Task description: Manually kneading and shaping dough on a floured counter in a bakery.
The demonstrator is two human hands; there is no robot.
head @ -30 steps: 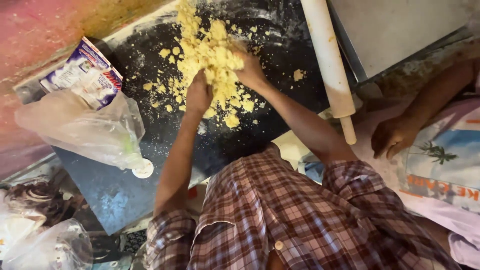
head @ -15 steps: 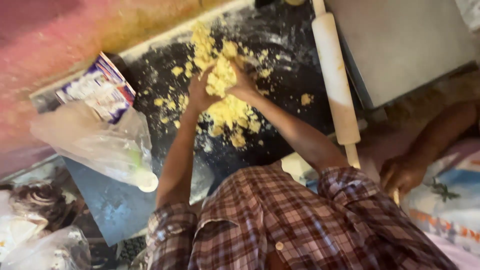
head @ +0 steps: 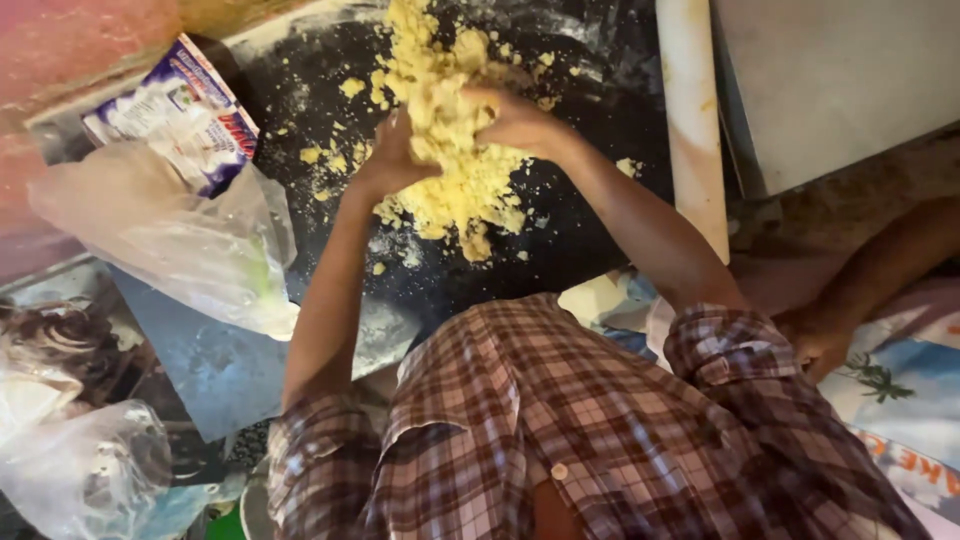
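With left hand and right hand clamped on the crumbly yellow dough, press inward evenly, gathering loose crumbs from the tabletop.

The person is wearing a plaid shirt in brown, maroon and cream checks, its sleeves rolled up above the elbows, with a pale button showing down the shirt's front placket.

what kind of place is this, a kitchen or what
Probably a makeshift home cooking spot, low down. Both hands, left hand and right hand, work crumbly yellow dough on a dark floured slab, beside a rolling pin.
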